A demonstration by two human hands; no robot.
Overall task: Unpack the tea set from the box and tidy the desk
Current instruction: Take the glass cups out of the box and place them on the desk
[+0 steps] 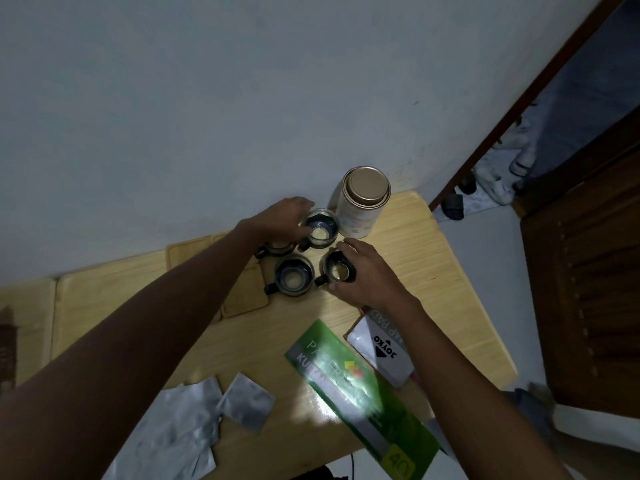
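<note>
The cups are out and being arranged near frame centre: the left hand (285,216) grips the rear cup (319,227) beside the canister (360,202), and the right hand (363,271) curls round the right cup (337,270). Next, each probably needs nudging into a neat group. Four cups show (one half hidden), one canister, two wrappers (194,417), one green pack (360,396), one pad (381,348).

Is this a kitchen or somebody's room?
Probably a room at home, not clearly a kitchen. A light wooden desk stands against a plain wall, an open wooden door is beside it, and paper packs lie near the glass cups.
</note>
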